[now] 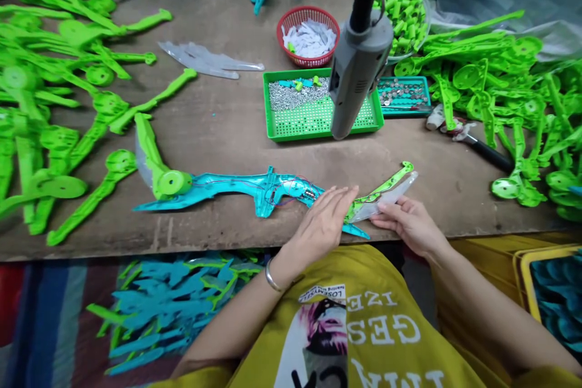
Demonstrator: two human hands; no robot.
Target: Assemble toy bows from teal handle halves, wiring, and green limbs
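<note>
A blue plastic toy bow body [236,185] with thin wires along it lies near the table's front edge. At its left end sits a green arm with a round hub [170,182] and a translucent strip behind it. My left hand [325,215] lies flat, fingers stretched, over the right end of the blue body and hides the joint there. Between the thumb and fingers of my right hand [409,221] is a translucent plastic blade [386,197]. It lies along a green arm [386,182] that slants up and right from under my left hand.
Green arms [59,73] are piled at left, more green parts [482,85] at right. Translucent blades [209,60] lie behind. A green tray [300,124] of screws, a red basket [309,60] and a teal tray [404,110] stand beyond. A grey hanging tool [361,66] blocks the middle.
</note>
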